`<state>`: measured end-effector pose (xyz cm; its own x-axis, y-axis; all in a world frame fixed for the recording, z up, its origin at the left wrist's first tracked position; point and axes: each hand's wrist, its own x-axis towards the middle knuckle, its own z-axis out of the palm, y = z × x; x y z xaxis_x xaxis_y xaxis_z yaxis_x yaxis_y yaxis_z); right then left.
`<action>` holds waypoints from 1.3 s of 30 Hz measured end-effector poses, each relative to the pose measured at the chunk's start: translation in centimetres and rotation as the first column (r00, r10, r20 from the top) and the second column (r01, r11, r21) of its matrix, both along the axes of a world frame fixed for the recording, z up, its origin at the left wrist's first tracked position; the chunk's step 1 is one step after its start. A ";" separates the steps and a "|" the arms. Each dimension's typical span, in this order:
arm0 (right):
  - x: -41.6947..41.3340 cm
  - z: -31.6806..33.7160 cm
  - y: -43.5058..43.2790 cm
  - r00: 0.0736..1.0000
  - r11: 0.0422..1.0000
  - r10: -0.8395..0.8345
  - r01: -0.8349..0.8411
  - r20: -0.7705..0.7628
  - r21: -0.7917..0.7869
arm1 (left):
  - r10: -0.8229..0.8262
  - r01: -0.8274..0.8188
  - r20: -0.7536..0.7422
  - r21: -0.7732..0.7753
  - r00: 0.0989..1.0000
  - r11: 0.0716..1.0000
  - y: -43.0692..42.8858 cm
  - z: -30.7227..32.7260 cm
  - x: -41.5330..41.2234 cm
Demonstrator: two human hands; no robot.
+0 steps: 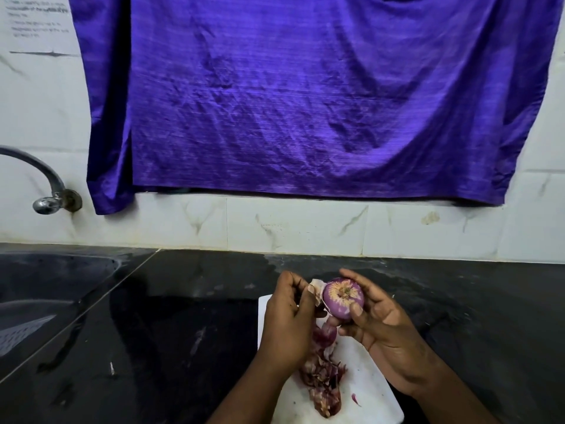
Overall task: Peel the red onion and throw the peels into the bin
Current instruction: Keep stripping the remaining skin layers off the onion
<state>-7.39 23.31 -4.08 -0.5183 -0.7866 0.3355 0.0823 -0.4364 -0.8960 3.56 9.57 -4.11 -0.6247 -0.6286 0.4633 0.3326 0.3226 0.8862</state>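
Note:
A red onion (343,297), mostly bare and purple with its root end facing me, is gripped by my right hand (374,324) above a white cutting board (371,390). My left hand (289,316) pinches a strip of pale peel (317,289) still attached at the onion's left side. A pile of dark red peels (324,377) lies on the board under my hands. No bin is in view.
The board sits on a black stone counter (189,316). A sink (46,289) lies at the left, with a metal tap (46,185) on the tiled wall above it. A purple cloth (305,93) hangs on the wall behind.

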 end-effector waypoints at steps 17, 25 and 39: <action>-0.6 0.2 0.3 0.989 0.993 -0.120 0.118 0.090 0.031 | 0.009 0.022 0.117 -0.260 0.993 0.965 0.5 0.2 0.6; -0.9 -0.6 -0.1 0.989 0.989 -0.126 0.119 0.082 0.084 | 0.052 -0.071 -0.055 -0.466 0.997 0.882 0.7 0.3 0.4; -0.2 0.0 -0.3 0.976 0.969 -0.208 0.197 0.066 0.151 | 0.036 -0.030 0.003 -0.486 0.999 0.873 1.0 0.3 0.5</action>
